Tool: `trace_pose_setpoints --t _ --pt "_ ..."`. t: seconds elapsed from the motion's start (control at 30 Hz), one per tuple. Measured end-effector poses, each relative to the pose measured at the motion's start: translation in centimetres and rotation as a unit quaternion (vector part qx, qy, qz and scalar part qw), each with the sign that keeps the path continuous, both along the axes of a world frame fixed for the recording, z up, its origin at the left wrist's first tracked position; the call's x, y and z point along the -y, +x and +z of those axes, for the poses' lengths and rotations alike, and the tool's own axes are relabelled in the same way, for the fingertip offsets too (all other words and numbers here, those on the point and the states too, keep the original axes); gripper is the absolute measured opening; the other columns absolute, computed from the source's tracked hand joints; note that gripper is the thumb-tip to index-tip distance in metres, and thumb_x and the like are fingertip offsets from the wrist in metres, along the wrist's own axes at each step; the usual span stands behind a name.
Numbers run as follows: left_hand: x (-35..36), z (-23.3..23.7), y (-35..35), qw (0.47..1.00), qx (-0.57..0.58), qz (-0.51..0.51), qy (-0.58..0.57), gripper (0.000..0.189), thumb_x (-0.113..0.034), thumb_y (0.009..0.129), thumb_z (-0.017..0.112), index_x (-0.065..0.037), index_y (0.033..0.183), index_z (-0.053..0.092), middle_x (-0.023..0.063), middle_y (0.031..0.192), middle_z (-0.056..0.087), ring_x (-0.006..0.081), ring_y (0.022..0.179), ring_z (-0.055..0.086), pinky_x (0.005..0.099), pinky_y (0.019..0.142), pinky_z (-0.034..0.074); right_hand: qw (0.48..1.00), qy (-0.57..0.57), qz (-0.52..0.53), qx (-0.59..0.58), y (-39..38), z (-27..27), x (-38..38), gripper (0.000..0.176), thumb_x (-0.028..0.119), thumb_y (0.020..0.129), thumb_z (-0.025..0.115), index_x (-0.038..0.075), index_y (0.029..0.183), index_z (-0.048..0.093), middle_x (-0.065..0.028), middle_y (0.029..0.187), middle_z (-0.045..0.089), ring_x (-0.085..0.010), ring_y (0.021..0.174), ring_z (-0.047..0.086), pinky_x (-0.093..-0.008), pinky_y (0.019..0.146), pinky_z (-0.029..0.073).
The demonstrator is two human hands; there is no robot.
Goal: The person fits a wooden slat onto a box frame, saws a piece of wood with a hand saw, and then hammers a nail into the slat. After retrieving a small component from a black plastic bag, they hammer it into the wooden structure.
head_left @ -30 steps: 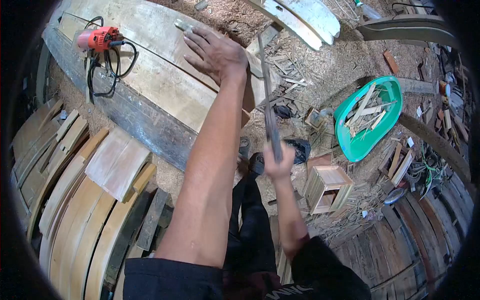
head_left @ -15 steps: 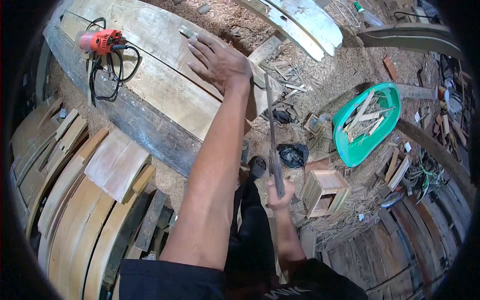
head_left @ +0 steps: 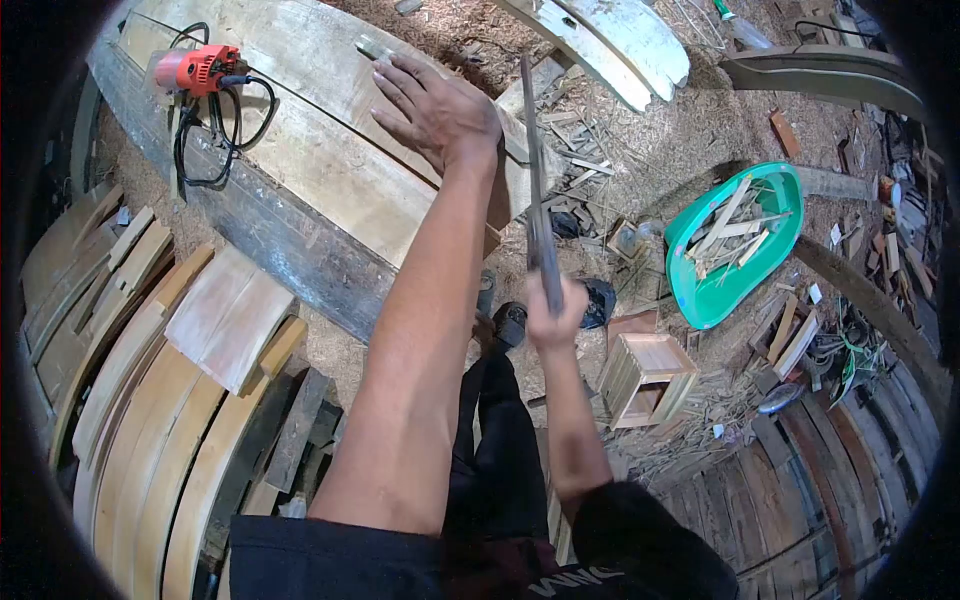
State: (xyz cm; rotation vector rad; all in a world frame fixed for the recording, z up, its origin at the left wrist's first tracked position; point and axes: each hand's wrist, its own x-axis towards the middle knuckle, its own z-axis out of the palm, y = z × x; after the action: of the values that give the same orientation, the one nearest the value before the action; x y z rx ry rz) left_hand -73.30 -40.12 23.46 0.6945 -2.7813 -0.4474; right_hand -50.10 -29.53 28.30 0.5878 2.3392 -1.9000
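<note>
My left hand (head_left: 440, 115) lies flat with fingers spread on a pale wooden board (head_left: 330, 190) atop a larger curved slab. A small narrow metallic-looking piece (head_left: 372, 48) lies just beyond its fingertips. In my right hand (head_left: 557, 312), closed low beside the board's end, is a handsaw (head_left: 537, 170). Its long dark blade is seen nearly edge-on, pointing away from me and passing close to the board's right end. Whether the teeth touch the wood cannot be made out. The fingers hide the saw's handle.
A red power tool (head_left: 205, 70) with a coiled black cord rests on the slab's left. To the right stand a green tub (head_left: 680, 285) of wood scraps and a small wooden box frame (head_left: 650, 378). Curved planks (head_left: 150, 400) are stacked lower left. Sawdust and offcuts cover the ground.
My right hand and the saw have moved forward, away from my body, so the blade reaches farther past the board's end. The left hand keeps its place on the board.
</note>
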Motion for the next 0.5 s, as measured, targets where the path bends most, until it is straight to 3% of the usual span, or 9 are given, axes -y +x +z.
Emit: trace_pose_setpoints --t 0.1,0.17,0.2,0.27,0.33,0.4,0.5 --pt "0.3 0.0 0.1 1.000 -0.001 -0.001 -0.021 0.070 -0.027 0.093 0.041 0.008 0.150 0.022 0.0251 0.158 0.022 0.0349 0.150 0.014 0.0575 0.118 0.005 1.000 0.017 -0.004 -0.018 -1.0 0.0 0.7 0.028 0.010 0.085 0.067 0.004 0.063 0.051 -0.0049 0.053 0.048 -0.0167 0.044 0.045 -0.0336 0.045 0.035" --pt "0.2 -0.2 0.1 0.999 -0.013 0.005 -0.045 0.068 -0.026 0.092 0.040 0.006 0.150 0.024 0.0248 0.157 0.025 0.0354 0.148 0.020 0.0591 0.117 0.010 0.997 0.041 -0.032 -0.059 5.4 -0.2 0.7 0.026 0.010 0.085 0.066 0.004 0.064 0.053 -0.0065 0.055 0.050 -0.0168 0.047 0.047 -0.0329 0.047 0.037" --pt "0.1 0.7 0.1 1.000 0.022 0.005 0.019 0.071 -0.028 0.093 0.041 0.009 0.150 0.021 0.0269 0.159 0.018 0.0354 0.151 0.010 0.0564 0.119 0.001 0.994 0.049 -0.039 -0.091 8.2 -0.3 0.6 0.025 0.010 0.085 0.066 0.004 0.064 0.053 -0.0066 0.056 0.050 -0.0165 0.047 0.047 -0.0326 0.047 0.038" --pt "0.5 0.9 -0.9 1.000 0.001 0.003 0.010 0.072 -0.028 0.093 0.041 0.009 0.150 0.020 0.0270 0.159 0.017 0.0357 0.151 0.009 0.0566 0.119 0.001 0.994 0.033 -0.037 -0.100 7.2 -0.8 0.2 0.023 0.009 0.084 0.066 0.004 0.065 0.054 -0.0055 0.056 0.051 -0.0147 0.048 0.048 -0.0315 0.048 0.039" --pt "0.3 0.5 0.1 1.000 0.027 -0.009 -0.007 0.072 -0.027 0.093 0.042 0.008 0.151 0.019 0.0272 0.159 0.018 0.0359 0.151 0.010 0.0571 0.118 0.002 1.000 -0.008 -0.021 0.005 2.3 0.4 -0.4 0.024 0.010 0.085 0.066 0.004 0.065 0.054 -0.0014 0.055 0.050 -0.0105 0.048 0.046 -0.0300 0.047 0.038" --pt "0.2 0.5 0.1 1.000 0.017 -0.011 0.006 0.072 -0.027 0.093 0.042 0.009 0.150 0.020 0.0274 0.159 0.018 0.0363 0.151 0.010 0.0573 0.118 0.002 1.000 -0.012 -0.029 0.000 -1.8 -0.1 0.4 0.024 0.011 0.085 0.066 0.004 0.065 0.055 -0.0036 0.054 0.050 -0.0106 0.048 0.047 -0.0306 0.047 0.039" --pt "0.0 -0.1 0.7 1.000 0.002 0.001 -0.023 0.069 -0.028 0.094 0.040 0.006 0.151 0.022 0.0233 0.158 0.024 0.0338 0.150 0.017 0.0580 0.117 0.008 0.999 0.030 -0.015 -0.002 2.5 0.0 0.7 0.019 0.008 0.084 0.065 0.002 0.067 0.059 -0.0074 0.057 0.056 -0.0138 0.052 0.055 -0.0337 0.051 0.044"
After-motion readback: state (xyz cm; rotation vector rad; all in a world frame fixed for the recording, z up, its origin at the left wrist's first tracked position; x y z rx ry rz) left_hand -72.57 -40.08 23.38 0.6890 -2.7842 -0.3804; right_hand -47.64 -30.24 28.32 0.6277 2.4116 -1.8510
